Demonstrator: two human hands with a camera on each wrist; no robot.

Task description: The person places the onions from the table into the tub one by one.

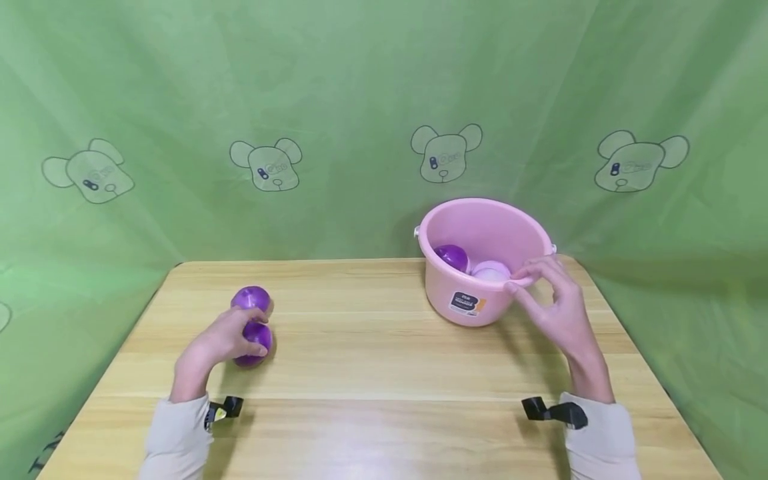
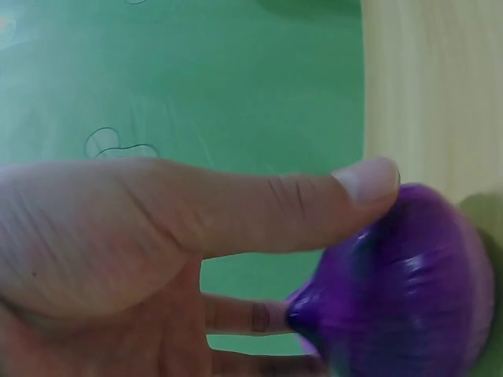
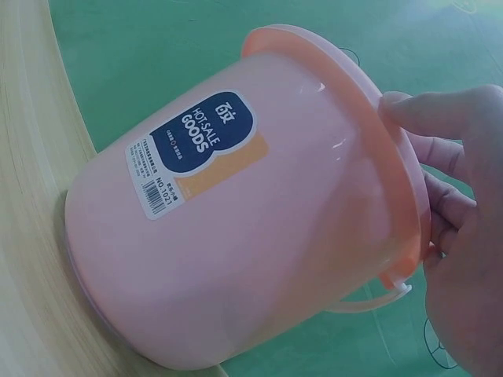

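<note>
My left hand curls its thumb and fingers round a purple onion at the left of the table. In the left wrist view, the thumb lies on the glossy side of this onion, near its pointed tip. Just behind it, a second purple onion sits close to the fingers. At the back right, my right hand pinches the front rim of a pink bucket. Inside the bucket lie a purple onion and a pale pink-white round thing, its kind unclear. The right wrist view shows the bucket's label.
The wooden table ends at a green cloth printed with mouse faces, which hangs behind and at both sides. A white handle hangs along the bucket's side. The bucket stands close to the table's back edge.
</note>
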